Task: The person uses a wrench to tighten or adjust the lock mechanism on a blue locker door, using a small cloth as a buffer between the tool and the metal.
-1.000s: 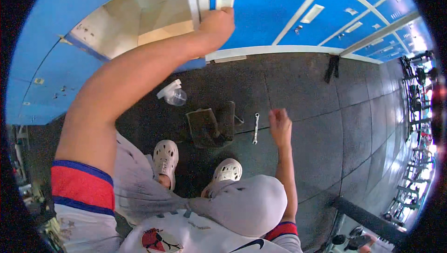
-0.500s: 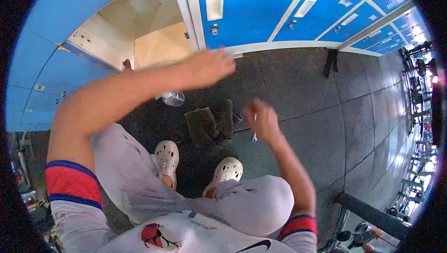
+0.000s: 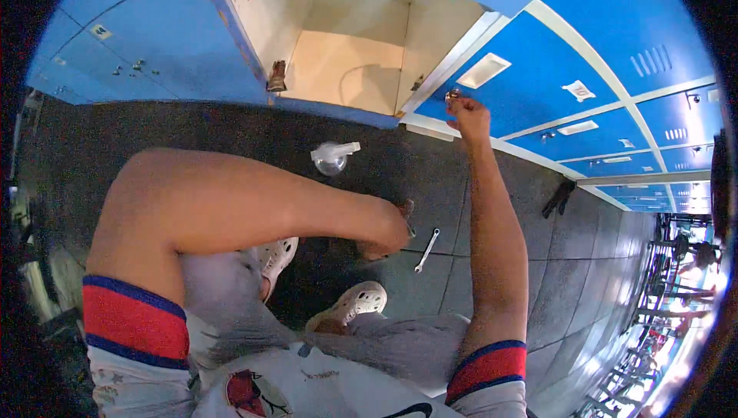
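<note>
My right hand [image 3: 467,119] reaches up to a blue locker door [image 3: 530,72], its fingers closed on the small silver lock [image 3: 452,96] below the white recessed handle. My left arm bends across in front of me, low over the dark floor. My left hand [image 3: 388,232] points down there, with its fingers mostly hidden, so what it holds cannot be made out. On the floor just right of it lies a silver wrench [image 3: 427,250]. A clear round spray bottle with a white top [image 3: 332,156] stands beyond my left forearm.
An open locker compartment [image 3: 346,72] with a beige floor is ahead, a brown hand-shaped object [image 3: 277,76] at its left edge. More blue lockers run off both ways. A black strap-like item [image 3: 558,199] lies near their base at right. Gym equipment [image 3: 684,253] stands far right.
The view has swung left. My right hand has gone from beside the wrench up to the lock. My left hand has dropped from near the locker's base to low over the floor.
</note>
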Demonstrator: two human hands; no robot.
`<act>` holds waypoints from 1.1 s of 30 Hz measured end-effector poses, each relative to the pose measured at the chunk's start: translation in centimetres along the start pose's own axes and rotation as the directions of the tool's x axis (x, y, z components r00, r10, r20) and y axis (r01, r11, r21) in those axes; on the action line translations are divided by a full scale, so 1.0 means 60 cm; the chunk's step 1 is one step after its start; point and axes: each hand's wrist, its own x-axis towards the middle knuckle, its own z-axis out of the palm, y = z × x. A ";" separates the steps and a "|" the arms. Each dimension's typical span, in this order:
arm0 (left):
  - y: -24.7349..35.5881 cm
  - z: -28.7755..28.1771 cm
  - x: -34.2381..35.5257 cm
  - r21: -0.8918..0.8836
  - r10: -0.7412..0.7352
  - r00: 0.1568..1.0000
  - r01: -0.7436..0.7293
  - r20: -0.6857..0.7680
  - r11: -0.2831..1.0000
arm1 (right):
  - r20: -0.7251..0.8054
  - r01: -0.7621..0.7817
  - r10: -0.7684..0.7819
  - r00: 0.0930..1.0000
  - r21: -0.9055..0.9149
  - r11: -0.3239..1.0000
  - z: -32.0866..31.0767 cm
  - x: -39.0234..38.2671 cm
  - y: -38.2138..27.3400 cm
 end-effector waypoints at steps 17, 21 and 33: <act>-0.011 0.036 0.043 0.127 0.033 0.994 -0.046 0.104 0.991 | -0.238 0.225 -0.453 0.859 -0.618 0.753 0.027 -0.010 -0.011; -0.002 0.026 0.053 0.227 -0.057 0.973 0.005 0.224 0.974 | -0.211 0.307 -0.576 0.790 -0.677 0.669 0.005 -0.041 -0.033; 0.011 0.054 0.129 0.270 0.055 0.988 -0.093 0.142 0.958 | 0.184 0.547 -0.712 0.678 -0.773 0.321 -0.115 -0.190 0.001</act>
